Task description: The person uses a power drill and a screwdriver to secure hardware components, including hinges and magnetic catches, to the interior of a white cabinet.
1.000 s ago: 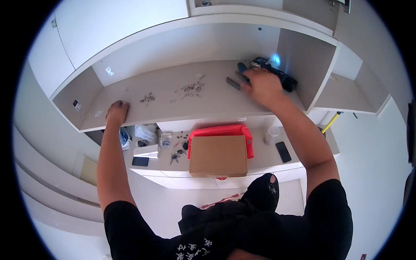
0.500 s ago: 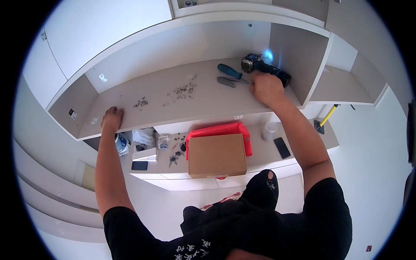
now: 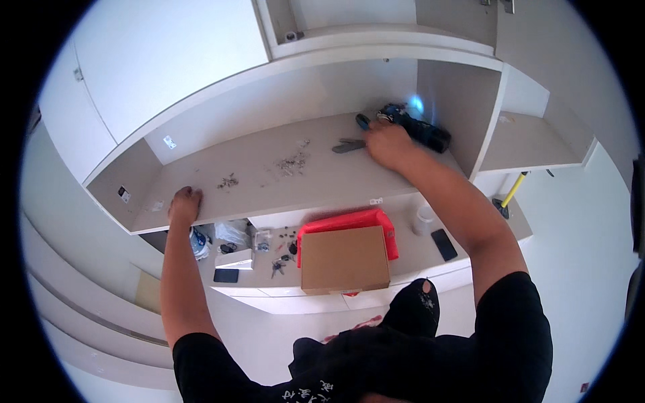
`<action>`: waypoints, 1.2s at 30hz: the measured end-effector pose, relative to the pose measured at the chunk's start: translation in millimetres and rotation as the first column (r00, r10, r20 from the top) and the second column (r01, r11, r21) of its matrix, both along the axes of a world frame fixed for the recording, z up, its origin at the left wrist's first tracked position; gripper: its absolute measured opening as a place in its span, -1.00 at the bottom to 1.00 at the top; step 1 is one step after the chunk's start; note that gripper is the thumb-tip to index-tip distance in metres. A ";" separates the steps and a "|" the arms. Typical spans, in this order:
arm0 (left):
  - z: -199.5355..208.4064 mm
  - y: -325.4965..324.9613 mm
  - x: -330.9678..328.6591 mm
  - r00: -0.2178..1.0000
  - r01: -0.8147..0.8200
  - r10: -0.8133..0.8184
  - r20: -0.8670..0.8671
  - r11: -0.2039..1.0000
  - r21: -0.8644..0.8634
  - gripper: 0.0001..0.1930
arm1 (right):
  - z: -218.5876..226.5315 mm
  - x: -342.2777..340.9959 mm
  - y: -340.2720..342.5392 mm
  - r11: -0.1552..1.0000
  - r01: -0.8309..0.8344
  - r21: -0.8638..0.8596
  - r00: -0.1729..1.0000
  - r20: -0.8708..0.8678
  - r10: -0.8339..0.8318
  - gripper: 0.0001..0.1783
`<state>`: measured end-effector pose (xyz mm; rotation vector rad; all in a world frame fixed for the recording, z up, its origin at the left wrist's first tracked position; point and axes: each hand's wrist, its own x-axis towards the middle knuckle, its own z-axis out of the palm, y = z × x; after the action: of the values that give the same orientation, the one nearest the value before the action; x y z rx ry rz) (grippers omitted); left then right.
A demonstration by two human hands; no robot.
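My right hand [image 3: 388, 144] reaches into the long open shelf compartment [image 3: 232, 154], its fingers closed over a screwdriver [image 3: 363, 121] whose blue handle end pokes out past them. A grey hand tool [image 3: 348, 146] lies just left of that hand. Right behind it, a dark cordless drill [image 3: 423, 131] rests on its side, its lamp shining on the corner wall. My left hand [image 3: 185, 205] is at the front edge of the shelf near its left end, fingers curled; what may be inside them is hidden. Small metal fittings [image 3: 292, 163] lie scattered mid-shelf, beside a smaller heap [image 3: 228, 181].
On the lower counter sit a cardboard box [image 3: 345, 259] over a red wrap [image 3: 392, 243], a clear jar [image 3: 424, 219], two dark phones [image 3: 443, 245], keys [image 3: 277, 268] and a plastic bag [image 3: 232, 232]. A yellow-handled tool [image 3: 514, 190] stands at the right.
My right hand has moved left from beside the drill onto the screwdriver, whose handle it now mostly covers. The left hand stays at the shelf edge. The whole view has shifted slightly downward.
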<state>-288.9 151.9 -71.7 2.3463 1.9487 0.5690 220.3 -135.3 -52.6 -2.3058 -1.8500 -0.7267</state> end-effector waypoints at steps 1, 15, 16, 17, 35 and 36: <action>-0.8 -0.9 -4.3 1.000 -0.013 0.013 0.006 1.000 0.017 -0.34 | -5.5 -0.4 0.0 0.999 0.001 0.044 0.998 -0.056 0.001 -0.71; 6.7 -22.8 14.3 1.000 -0.023 0.023 0.018 0.999 0.031 -0.36 | 46.2 -20.1 -55.5 0.795 -0.166 0.583 0.827 -0.357 0.434 -0.72; 7.3 -20.7 13.5 0.999 -0.030 0.030 0.017 1.000 -0.003 -0.35 | 61.6 -37.2 -70.5 0.723 -0.214 0.657 0.733 -0.381 0.563 -0.75; 6.4 -19.0 7.3 0.999 -0.038 0.038 0.018 0.999 -0.037 -0.35 | 81.4 -53.9 -86.2 0.654 -0.288 0.699 0.748 -0.263 0.610 -0.75; 8.6 -25.3 8.6 0.999 -0.015 0.015 0.044 1.000 0.010 -0.37 | 222.6 -179.9 -109.4 0.815 -0.376 0.441 0.846 0.523 0.108 -0.89; 5.5 -22.2 7.4 0.999 -0.014 0.013 0.049 1.000 0.020 -0.36 | 225.2 -187.3 -104.3 0.834 -0.367 0.411 0.828 0.552 0.093 -0.89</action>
<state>-281.5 129.7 -66.2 2.3102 1.9487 0.6434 32.9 -239.6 172.6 -1.6004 -1.7756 -1.6788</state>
